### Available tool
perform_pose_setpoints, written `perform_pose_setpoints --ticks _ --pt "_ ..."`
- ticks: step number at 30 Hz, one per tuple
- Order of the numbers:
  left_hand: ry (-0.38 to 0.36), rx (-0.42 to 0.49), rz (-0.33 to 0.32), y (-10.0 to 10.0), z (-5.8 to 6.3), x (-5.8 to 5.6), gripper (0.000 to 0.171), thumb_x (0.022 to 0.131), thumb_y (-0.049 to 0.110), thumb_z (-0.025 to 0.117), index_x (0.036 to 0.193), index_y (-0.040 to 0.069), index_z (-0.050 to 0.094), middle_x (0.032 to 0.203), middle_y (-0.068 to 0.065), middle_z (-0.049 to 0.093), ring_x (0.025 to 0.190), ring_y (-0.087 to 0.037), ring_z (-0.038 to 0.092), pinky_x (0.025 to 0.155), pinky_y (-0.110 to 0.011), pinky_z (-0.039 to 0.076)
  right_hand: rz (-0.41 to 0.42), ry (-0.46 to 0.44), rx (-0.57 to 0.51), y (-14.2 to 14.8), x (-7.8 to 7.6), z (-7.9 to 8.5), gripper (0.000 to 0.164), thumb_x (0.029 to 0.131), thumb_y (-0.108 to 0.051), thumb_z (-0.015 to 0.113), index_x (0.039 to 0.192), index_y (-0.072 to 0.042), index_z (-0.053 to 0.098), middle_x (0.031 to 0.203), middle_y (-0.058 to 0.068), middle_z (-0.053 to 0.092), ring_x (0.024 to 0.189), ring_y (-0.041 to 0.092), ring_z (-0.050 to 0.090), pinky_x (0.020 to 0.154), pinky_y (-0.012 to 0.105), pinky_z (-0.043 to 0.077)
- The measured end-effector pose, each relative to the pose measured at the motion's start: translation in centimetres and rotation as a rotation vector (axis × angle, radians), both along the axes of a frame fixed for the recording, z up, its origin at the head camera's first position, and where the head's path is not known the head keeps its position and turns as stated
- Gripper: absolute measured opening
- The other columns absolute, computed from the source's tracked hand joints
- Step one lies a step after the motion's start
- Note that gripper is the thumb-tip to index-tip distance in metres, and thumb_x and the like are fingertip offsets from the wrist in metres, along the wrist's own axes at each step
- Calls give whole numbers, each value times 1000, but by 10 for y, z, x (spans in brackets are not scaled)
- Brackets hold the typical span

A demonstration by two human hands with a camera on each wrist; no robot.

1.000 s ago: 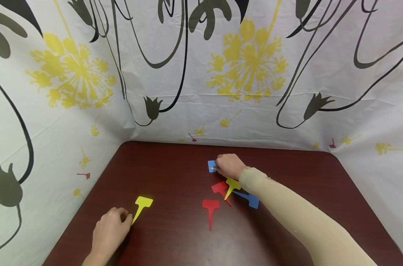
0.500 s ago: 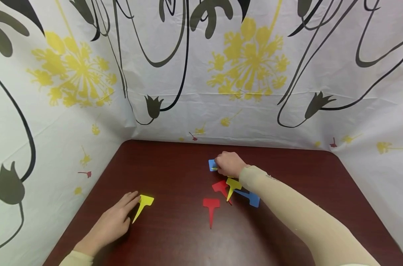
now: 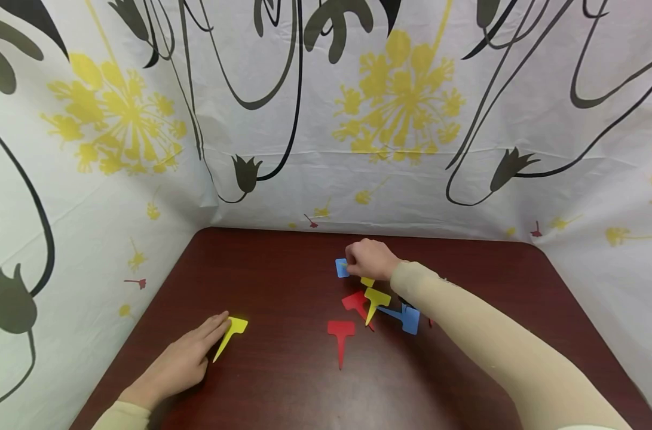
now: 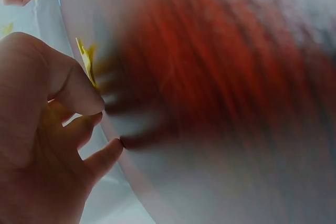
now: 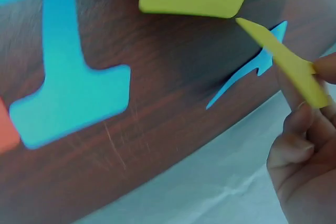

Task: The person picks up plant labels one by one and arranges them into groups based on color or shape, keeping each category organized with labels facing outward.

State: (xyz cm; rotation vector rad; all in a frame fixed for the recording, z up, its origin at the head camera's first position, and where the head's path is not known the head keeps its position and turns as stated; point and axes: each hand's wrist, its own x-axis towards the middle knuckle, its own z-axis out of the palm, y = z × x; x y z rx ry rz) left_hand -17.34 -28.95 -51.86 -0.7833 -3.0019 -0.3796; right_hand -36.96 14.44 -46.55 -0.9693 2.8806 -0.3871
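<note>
At the left, my left hand [image 3: 170, 364] lies with fingers extended, fingertips at the head of a yellow T-shaped plant label [image 3: 236, 325] on the table. My right hand [image 3: 371, 260] is at the far side of the table, pinching another yellow plant label [image 5: 294, 64], plainest in the right wrist view. Just beyond it lies a blue plant label [image 3: 341, 268]. Below my right wrist is a loose pile with a yellow label [image 3: 378, 297], a red label [image 3: 354, 301] and a blue label [image 3: 410, 320]. The right sleeve hides part of this pile.
A single red label [image 3: 340, 328] lies in front of the pile. A red sliver [image 3: 431, 322] shows at the right sleeve's edge. White patterned cloth [image 3: 282, 203] stands around the back and sides of the dark red-brown table [image 3: 261, 394].
My left hand has straightened its fingers and moved up from the yellow label's pointed end to its head. The right hand has risen slightly, uncovering more of a yellow label beneath the wrist.
</note>
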Motion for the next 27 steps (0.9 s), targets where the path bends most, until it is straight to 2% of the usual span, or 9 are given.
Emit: perform_pose_setpoints --ticks 7,14,19,21,24,27 --pt "14 -20 -32 -1 -1 -2 72 82 -8 57 152 7 45 160 -7 36 143 -30 40 106 -51 43 -37 -201 -226 -1 2 2 15 90 -12 67 76 -14 61 64 1 62 52 16 51 53 30 43" --pt "42 -39 -61 1 -2 -1 74 82 -8 60 152 9 45 159 -6 39 141 -30 42 105 -55 43 -91 -392 -372 -6 6 3 12 89 -12 65 77 -9 63 72 13 62 53 16 36 53 29 35" --pt "39 -63 -76 1 -2 -1 74 82 -9 60 152 9 46 159 -6 39 142 -29 41 106 -55 42 -56 -516 -500 -11 10 4 12 92 -9 67 84 -1 64 75 19 61 61 19 49 59 31 44" --pt "47 -74 -80 1 -3 -2 72 83 -8 60 151 9 47 158 -7 40 141 -29 42 106 -54 42 -44 -534 -518 -13 11 3 11 92 -11 71 93 -2 66 76 16 62 64 20 54 61 32 47" --pt "64 -87 -84 1 -3 -3 67 85 -6 59 150 8 49 156 -8 43 140 -29 44 106 -52 43 -59 -515 -507 -16 13 2 20 90 -17 76 107 -7 71 81 9 66 66 21 55 62 32 47" --pt "77 -94 -90 2 -4 -5 63 88 -4 59 149 8 50 155 -10 44 138 -30 46 104 -50 45 -88 -475 -504 -19 15 2 21 90 -20 78 108 -10 76 87 4 70 70 21 60 63 32 50"
